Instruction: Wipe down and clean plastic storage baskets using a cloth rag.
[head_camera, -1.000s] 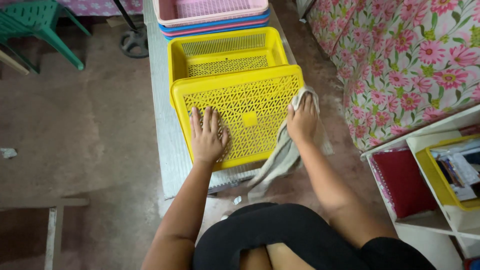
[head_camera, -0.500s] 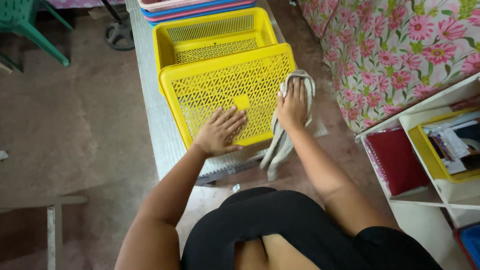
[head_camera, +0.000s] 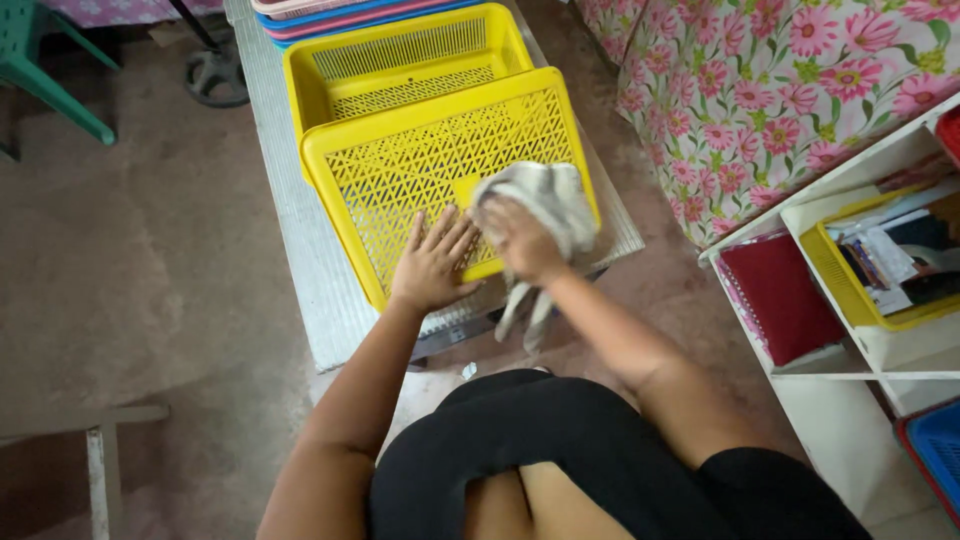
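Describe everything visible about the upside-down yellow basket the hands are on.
The upside-down yellow basket looks like moulded plastic, rectangular, with a lattice of small triangular holes and a solid square patch at mid-bottom. It lies inverted and slightly tilted on a ribbed metal bench, overlapping an upright yellow basket behind it. The left hand presses flat on its near edge; the right hand presses a grey cloth against its near right part.
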